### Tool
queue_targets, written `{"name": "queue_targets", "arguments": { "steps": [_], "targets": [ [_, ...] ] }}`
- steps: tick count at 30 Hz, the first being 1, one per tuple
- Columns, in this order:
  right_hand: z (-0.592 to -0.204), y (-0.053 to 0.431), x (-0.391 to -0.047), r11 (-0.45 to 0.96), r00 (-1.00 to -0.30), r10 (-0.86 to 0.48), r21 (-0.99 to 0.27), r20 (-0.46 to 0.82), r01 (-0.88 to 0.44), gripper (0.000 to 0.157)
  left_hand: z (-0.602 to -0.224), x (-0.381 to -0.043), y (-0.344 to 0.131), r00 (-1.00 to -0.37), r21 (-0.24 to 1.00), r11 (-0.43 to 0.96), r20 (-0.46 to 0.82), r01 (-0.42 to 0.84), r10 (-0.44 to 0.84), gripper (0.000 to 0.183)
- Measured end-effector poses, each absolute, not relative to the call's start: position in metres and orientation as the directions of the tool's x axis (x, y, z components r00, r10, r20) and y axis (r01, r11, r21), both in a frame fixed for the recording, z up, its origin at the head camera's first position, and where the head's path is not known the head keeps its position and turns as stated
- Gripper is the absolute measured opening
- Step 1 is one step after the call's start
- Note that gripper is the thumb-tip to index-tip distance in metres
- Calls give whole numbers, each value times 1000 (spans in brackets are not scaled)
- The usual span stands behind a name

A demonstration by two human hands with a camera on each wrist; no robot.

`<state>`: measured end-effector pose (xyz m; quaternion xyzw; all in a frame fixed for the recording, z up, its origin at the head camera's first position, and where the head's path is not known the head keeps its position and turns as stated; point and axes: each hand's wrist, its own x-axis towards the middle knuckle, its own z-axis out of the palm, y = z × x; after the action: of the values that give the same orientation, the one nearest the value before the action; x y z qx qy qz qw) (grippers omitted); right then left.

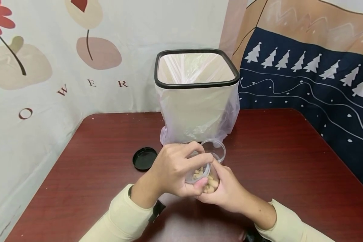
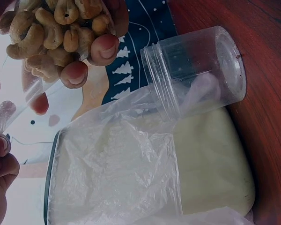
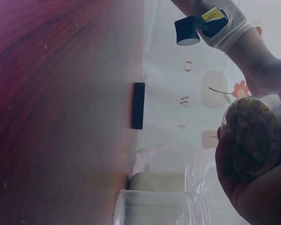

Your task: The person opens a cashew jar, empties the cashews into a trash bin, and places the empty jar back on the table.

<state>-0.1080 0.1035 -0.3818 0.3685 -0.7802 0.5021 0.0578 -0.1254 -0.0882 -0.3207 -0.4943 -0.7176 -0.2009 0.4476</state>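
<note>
Both forearms are brought in from the near edge of the table [image 1: 87, 168], wrists angled inward, hands met in front of the bin [image 1: 196, 111]. The left hand [image 1: 175, 169] is arched over from the left, back of the hand up. The right hand [image 1: 228, 188] is wrapped round from the right and below.

A clear jar [image 1: 213, 183] is held between them, raised off the table and tilted, mouth turned left. Its rim is pinched between left thumb and bent forefinger, which are placed across the mouth (whether the remaining left fingertips are pressed on the wall cannot be told). The jar's body is gripped by curled right fingers, their tips seen against the wall in the left wrist view. Cashews [image 2: 51, 33] are contained in it, bunched behind the clear wall beside those fingertips.

A second clear jar [image 1: 214, 149] is stood upright just beyond the hands, near the bin. A round black lid [image 1: 144, 159] is laid on the table, left of the left hand.
</note>
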Motion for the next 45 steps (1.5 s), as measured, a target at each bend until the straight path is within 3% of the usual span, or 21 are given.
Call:
{"name": "queue_targets", "arguments": {
  "steps": [13, 25, 31, 37, 45],
  "targets": [
    [-383, 103, -107, 233, -732, -514, -749, 446, -620, 71, -324, -124, -87, -123, -156, 455, 842, 877, 526, 33],
    [-380, 112, -116, 122, -651, -648, -789, 397, -602, 61, -322, -124, -91, -109, -165, 395, 803, 904, 585, 40],
    [-378, 120, -118, 71, -610, -732, -857, 303, -511, 48, -319, -121, -93, -92, -155, 331, 777, 931, 623, 43],
    [-377, 119, -121, 26, -551, -747, -812, 372, -583, 56, -318, -121, -93, -36, -214, 320, 779, 923, 626, 40],
    [-379, 113, -117, 102, -614, -663, -762, 427, -640, 63, -321, -125, -91, -28, -232, 357, 805, 905, 593, 38]
  ]
}}
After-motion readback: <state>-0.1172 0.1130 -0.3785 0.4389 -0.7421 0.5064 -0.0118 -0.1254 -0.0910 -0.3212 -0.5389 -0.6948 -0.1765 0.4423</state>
